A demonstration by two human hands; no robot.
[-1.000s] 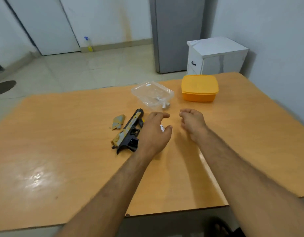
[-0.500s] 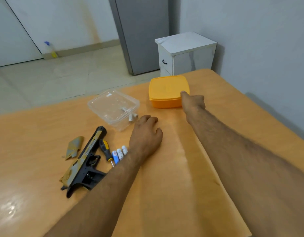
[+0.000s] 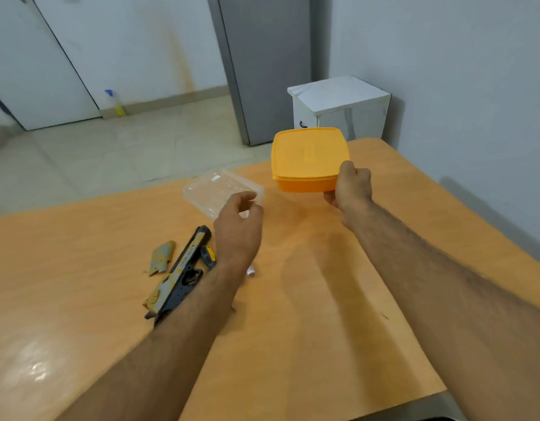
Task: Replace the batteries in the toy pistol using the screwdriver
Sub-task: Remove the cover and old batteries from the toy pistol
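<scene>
The black and tan toy pistol (image 3: 178,275) lies on the wooden table (image 3: 308,329), left of my left forearm. Its detached battery cover (image 3: 161,257) rests just to its left. The screwdriver's black and yellow handle (image 3: 208,256) peeks out beside my left wrist, and one battery end (image 3: 250,271) shows on the other side; the rest is hidden under my arm. My left hand (image 3: 238,229) hovers with curled, parted fingers and holds nothing. My right hand (image 3: 352,188) grips the near right corner of the lidded orange box (image 3: 306,158), held above the table.
A clear plastic container (image 3: 215,189) sits on the table behind my left hand. Beyond the table's far edge stand a white cabinet (image 3: 338,107) and a grey fridge (image 3: 262,62). A wall runs along the right side.
My right hand has closed on the orange box and lifted it off the table toward me. My left hand has risen off the table and its fingers have curled.
</scene>
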